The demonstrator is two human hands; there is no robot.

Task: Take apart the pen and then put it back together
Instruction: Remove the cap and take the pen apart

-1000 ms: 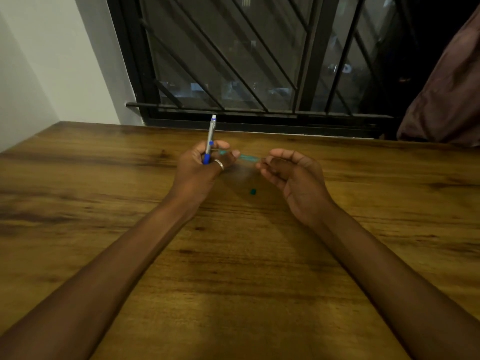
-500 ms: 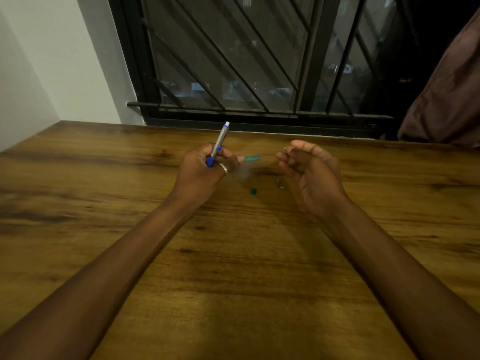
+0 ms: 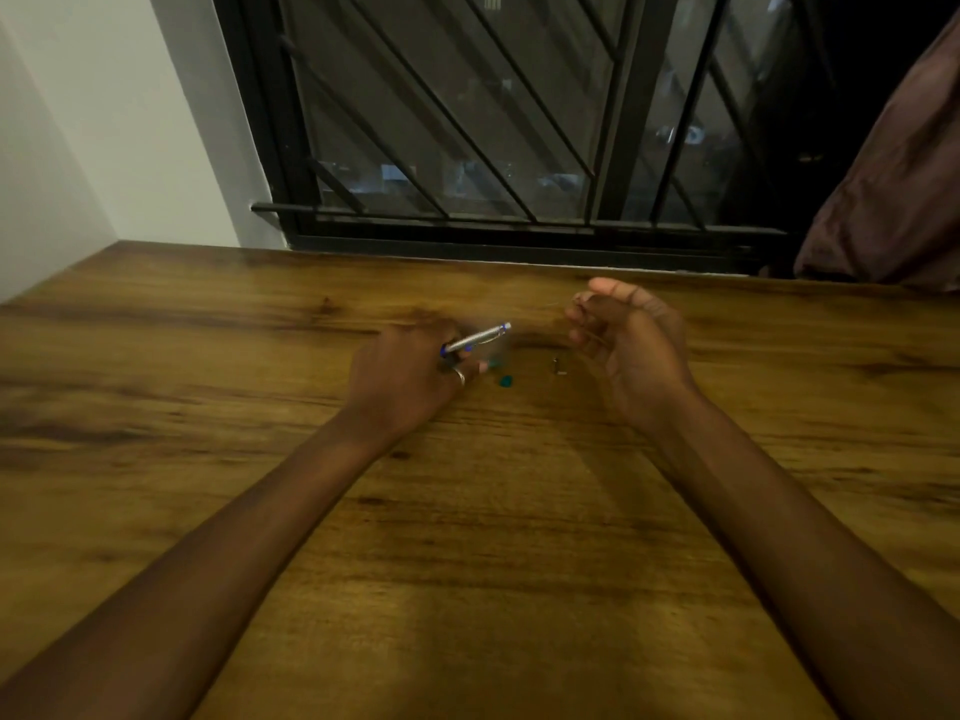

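Both forearms reach fwd from the near edge over the wooden counter [image 3: 156,356], bare grain btwn them. Left hand [image 3: 400,376], knuckles up, is closed round the pen barrel [image 3: 478,338]: silver w/ blue bands, lying nearly flat, its free end pointing right and a bit away. A ring [image 3: 459,377] shows on one finger. Bit of teal peeks out just past the fingertips; too blurred to say what.

Loose on the counter btwn the hands: a small teal piece [image 3: 506,380], just right of the left hand, and a small dark metal piece [image 3: 559,365], nearer the right hand. Both apart from each other, neither touched.

Right hand [image 3: 628,345] is palm toward the left, fingers curled in, thumb up top. Thumb and forefinger look pinched on smth very thin, maybe a wire or spring, w/ a faint line sticking out to the left; can't tell for sure what it is.

Beyond the hands, counter's far edge meets a black barred window [image 3: 467,122]. White wall [image 3: 104,122] far left, dark brownish fabric [image 3: 893,189] far right.
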